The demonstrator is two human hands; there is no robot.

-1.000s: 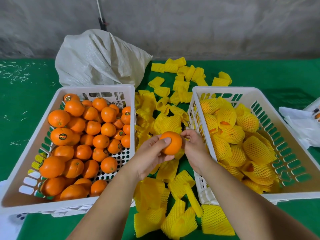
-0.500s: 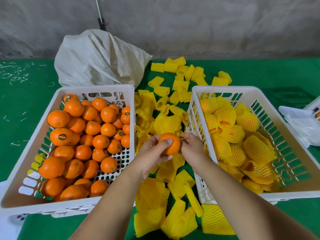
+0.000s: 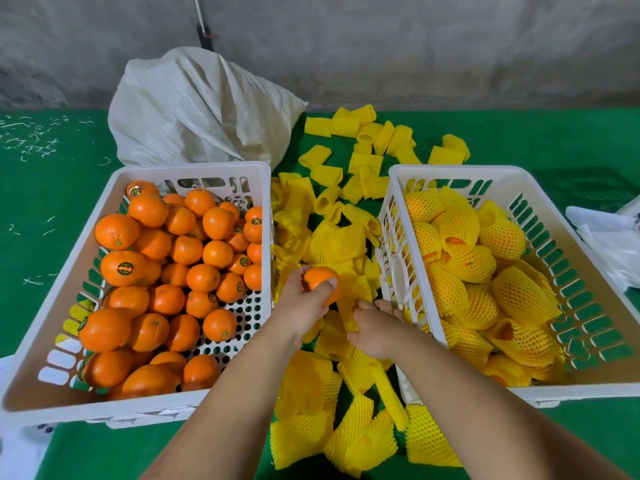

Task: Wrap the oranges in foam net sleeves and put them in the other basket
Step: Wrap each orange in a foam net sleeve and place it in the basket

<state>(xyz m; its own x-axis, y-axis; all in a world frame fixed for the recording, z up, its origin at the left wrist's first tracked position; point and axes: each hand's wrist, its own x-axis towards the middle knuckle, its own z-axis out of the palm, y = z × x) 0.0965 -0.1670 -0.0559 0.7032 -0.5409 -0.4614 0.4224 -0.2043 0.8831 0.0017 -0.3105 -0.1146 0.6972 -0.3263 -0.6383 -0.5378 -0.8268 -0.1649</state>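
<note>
Orange in our left hand: bare, glossy, roundish, no clear long axis, no sleeve on it; held above sleeve pile between baskets, thumb and fingers curled round it. Our right hand low on pile, fingers pinching flattened yellow foam net sleeve, its long axis running away from us. Left basket holds unwrapped oranges; right basket holds wrapped ones. Both on green table. White sack behind.
</note>
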